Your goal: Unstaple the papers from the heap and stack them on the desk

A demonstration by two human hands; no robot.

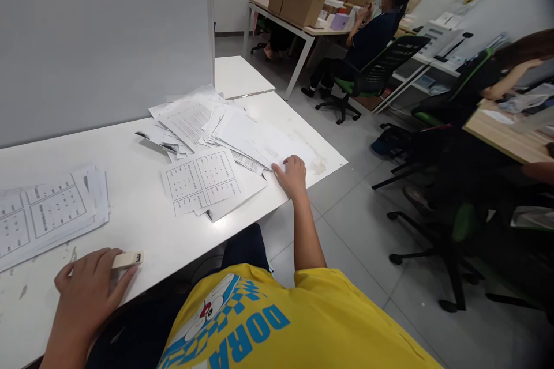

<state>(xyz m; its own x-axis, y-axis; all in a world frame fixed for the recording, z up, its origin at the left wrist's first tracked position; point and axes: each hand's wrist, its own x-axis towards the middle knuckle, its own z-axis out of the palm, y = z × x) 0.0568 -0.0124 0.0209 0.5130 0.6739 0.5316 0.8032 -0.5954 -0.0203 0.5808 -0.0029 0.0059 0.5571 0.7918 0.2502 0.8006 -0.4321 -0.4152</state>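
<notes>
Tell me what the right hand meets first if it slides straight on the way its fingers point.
The right hand rests on a white sheet; straight on lies the scattered paper pile, though depth is unclear.

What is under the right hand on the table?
The right hand rests on a white sheet at the edge of the loose paper pile, over the white table. Its palm hides whatever print lies beneath.

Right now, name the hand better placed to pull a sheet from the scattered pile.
Right: the right hand rests on the scattered pile; the left hand, well away, holds a beige object.
</notes>
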